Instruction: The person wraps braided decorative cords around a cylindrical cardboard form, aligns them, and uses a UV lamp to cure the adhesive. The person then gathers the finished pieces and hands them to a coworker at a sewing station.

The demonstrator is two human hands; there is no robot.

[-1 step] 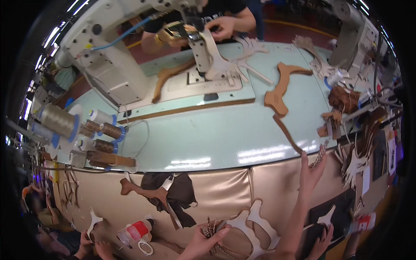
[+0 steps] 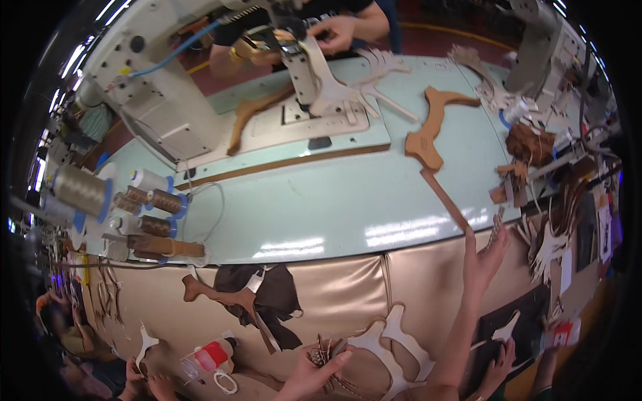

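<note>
My left hand (image 2: pixel 309 375) is low in the middle of the view, its thumb and fingers closed on a bundle of thin brown strips (image 2: pixel 324 353). A white forked cut piece (image 2: pixel 391 342) lies right beside it on the shiny tan cover (image 2: pixel 348 281). My right hand (image 2: pixel 484 259) reaches up to the near edge of the pale green table (image 2: pixel 321 200). Its fingers are spread, and the fingertips touch a small dark ribbed strip (image 2: pixel 497 226) by the end of a long brown strap (image 2: pixel 447 195).
Across the table, another person's hands (image 2: pixel 338 30) work at a white sewing machine (image 2: pixel 160 87). Thread spools (image 2: pixel 144 200) stand at the left. A tan cut piece (image 2: pixel 431 127) and leather scraps (image 2: pixel 528 144) lie at the right. Other hands (image 2: pixel 498 361) show at the lower edge.
</note>
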